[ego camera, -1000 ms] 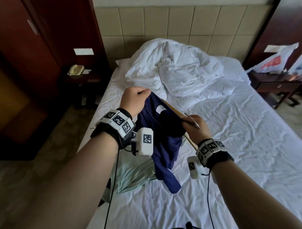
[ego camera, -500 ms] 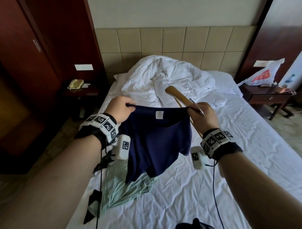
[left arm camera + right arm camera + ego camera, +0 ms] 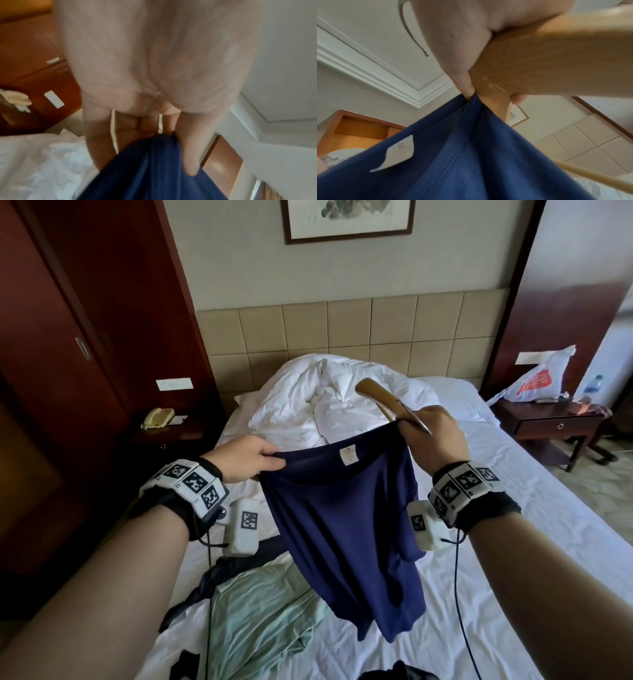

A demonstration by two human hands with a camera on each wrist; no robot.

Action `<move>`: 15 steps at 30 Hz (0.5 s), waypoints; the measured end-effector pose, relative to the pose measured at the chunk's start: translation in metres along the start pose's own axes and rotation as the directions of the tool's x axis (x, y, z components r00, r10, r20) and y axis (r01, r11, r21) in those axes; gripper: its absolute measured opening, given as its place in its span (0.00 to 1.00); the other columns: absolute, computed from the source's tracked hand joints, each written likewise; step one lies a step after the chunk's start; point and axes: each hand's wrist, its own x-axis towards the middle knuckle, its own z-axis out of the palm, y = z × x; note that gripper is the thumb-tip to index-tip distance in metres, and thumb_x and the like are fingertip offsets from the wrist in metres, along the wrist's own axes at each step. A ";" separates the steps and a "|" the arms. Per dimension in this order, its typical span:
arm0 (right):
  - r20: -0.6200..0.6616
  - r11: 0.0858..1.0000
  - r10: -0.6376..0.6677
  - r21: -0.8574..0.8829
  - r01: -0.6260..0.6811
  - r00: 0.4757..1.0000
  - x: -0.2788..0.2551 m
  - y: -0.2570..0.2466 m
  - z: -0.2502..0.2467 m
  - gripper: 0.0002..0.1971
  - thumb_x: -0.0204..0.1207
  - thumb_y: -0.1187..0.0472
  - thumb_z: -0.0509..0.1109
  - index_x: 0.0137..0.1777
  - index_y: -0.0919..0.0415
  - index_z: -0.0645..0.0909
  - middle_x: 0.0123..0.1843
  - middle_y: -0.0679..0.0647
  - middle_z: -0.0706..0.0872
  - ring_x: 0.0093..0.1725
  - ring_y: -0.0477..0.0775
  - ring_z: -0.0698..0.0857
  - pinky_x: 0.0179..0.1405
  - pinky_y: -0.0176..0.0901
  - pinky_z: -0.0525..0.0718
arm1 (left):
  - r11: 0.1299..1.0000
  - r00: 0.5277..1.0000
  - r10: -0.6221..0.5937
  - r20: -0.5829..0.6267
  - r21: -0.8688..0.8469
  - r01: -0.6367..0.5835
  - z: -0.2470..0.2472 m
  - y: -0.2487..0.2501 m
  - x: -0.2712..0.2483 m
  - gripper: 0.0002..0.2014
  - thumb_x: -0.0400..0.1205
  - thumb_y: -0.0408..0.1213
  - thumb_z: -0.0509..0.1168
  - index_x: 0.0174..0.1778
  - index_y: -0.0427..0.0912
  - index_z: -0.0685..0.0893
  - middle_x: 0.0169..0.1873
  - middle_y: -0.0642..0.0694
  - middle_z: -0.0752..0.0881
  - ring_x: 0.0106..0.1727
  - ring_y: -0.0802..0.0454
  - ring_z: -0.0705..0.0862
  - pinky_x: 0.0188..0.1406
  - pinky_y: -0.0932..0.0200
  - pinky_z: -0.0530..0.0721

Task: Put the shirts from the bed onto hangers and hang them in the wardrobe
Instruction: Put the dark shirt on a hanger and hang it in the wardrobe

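2 hands hold the navy shirt [image 3: 346,508] stretched above the bed [image 3: 513,542]: left hand [image 3: 245,457] pinches one side of its top edge, right hand [image 3: 433,436] grips the other with the wooden hanger [image 3: 376,398]. Fabric hangs limp, probably light; hold at the neckline.

The bed [image 3: 513,525] has a wrinkled white sheet. A crumpled white duvet [image 3: 325,398] lies at its head end. A light green shirt [image 3: 260,611] lies near the foot end, partly over a dark garment [image 3: 219,580].
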 end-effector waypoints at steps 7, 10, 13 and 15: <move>0.030 0.999 -0.037 -0.024 0.038 0.999 0.006 0.000 0.004 0.09 0.79 0.52 0.67 0.50 0.50 0.88 0.52 0.52 0.79 0.47 0.56 0.80 0.44 0.43 0.71 | 0.965 0.843 0.153 -0.516 -0.104 -0.239 -0.001 0.019 0.028 0.15 0.85 0.42 0.64 0.45 0.33 0.90 0.39 0.42 0.88 0.42 0.50 0.82 0.46 0.56 0.79; 0.120 0.994 -0.046 -0.096 0.058 0.992 0.001 0.005 0.015 0.10 0.80 0.50 0.67 0.54 0.47 0.88 0.54 0.52 0.79 0.50 0.58 0.82 0.45 0.43 0.71 | 0.943 0.795 0.132 -0.593 -0.172 -0.285 -0.003 0.024 0.039 0.14 0.85 0.44 0.63 0.38 0.40 0.84 0.35 0.43 0.79 0.39 0.52 0.76 0.41 0.57 0.72; 0.132 0.998 0.019 -0.066 -0.010 0.991 -0.003 0.011 0.024 0.10 0.80 0.51 0.66 0.54 0.46 0.88 0.55 0.51 0.80 0.52 0.58 0.82 0.49 0.47 0.76 | 0.890 0.793 0.099 -0.601 -0.302 -0.340 -0.002 0.029 0.044 0.09 0.84 0.44 0.64 0.39 0.46 0.77 0.39 0.46 0.76 0.43 0.54 0.74 0.45 0.55 0.72; 0.126 0.999 0.040 0.008 -0.041 0.991 -0.006 0.015 0.029 0.09 0.79 0.53 0.67 0.54 0.47 0.89 0.54 0.52 0.81 0.52 0.57 0.82 0.53 0.50 0.79 | 0.873 0.809 0.062 -0.584 -0.362 -0.328 0.001 0.032 0.045 0.08 0.84 0.41 0.65 0.39 0.46 0.80 0.41 0.46 0.77 0.44 0.53 0.75 0.47 0.55 0.73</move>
